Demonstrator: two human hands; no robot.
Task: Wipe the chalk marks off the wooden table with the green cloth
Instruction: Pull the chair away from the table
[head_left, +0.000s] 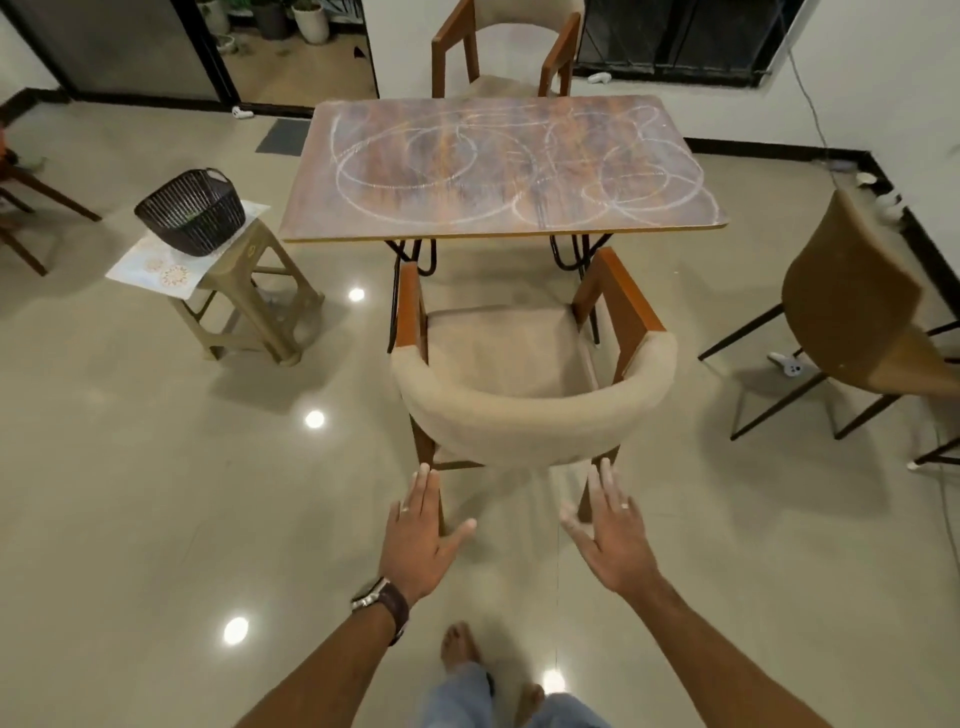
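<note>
No readable text, label, brand or number anywhere. Chalk marks (519, 161) on wooden table (311, 218): loops and scribbles only, no letters. Mat (150, 265) under basket (192, 213): round patterns, no words. Watch (371, 597) face unreadable.

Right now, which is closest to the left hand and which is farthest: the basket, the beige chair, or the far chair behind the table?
From the left hand:
1. Beige chair, just ahead, its back near the fingertips.
2. Basket, on the stool off to the left.
3. Far chair, beyond the chalk-marked table.
</note>
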